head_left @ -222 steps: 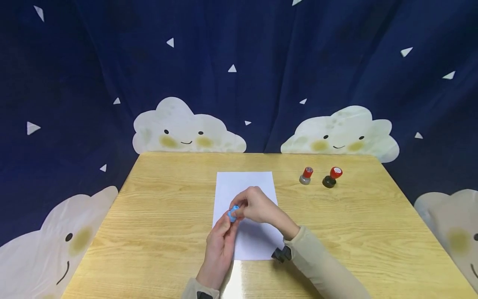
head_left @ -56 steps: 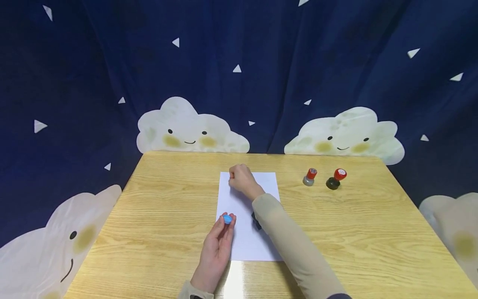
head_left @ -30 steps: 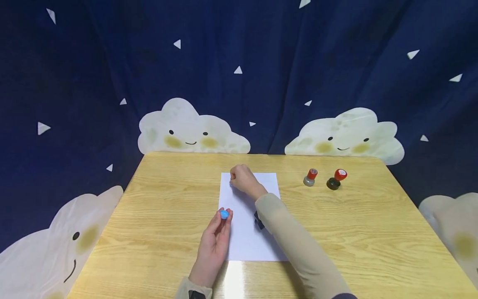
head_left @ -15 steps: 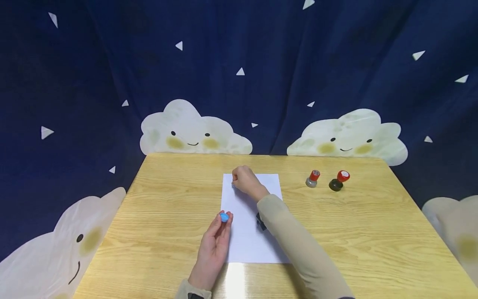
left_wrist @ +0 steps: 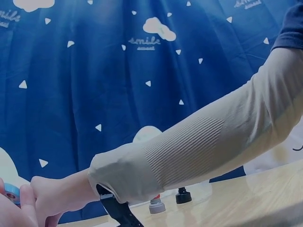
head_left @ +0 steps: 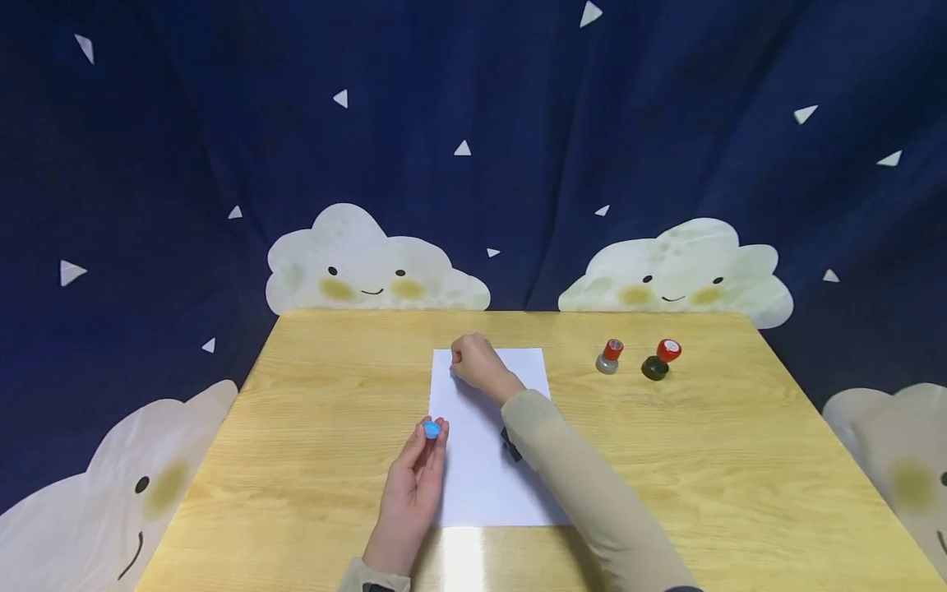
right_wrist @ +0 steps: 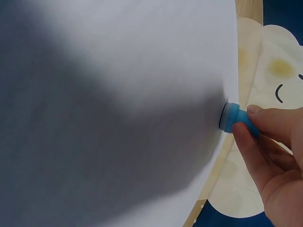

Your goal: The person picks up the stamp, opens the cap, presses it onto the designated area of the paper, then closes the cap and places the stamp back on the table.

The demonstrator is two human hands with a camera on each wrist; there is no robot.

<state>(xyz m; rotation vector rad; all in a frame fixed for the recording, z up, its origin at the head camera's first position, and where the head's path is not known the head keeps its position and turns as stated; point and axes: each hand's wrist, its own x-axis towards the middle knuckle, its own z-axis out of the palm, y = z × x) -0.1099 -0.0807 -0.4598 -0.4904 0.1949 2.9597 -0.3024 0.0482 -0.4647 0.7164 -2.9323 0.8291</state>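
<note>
In the head view my right hand is at the far left corner of a white sheet of paper. The right wrist view shows its thumb and fingers pinching the handle of a small blue stamp, whose round face stands against the paper near its edge. My left hand is palm up at the sheet's left edge and holds a blue stamp cap between thumb and fingertips. At the left border of the left wrist view, that same cap shows in part.
Two more stamps stand at the back right of the wooden table: one with a red top and grey base, another with a red knob and black base. A dark blue curtain with clouds hangs behind the table.
Earlier both hands were together on the blue stamp over the paper. The cap is now apart in my left hand, and my right hand has carried the stamp to the sheet's far left corner.
</note>
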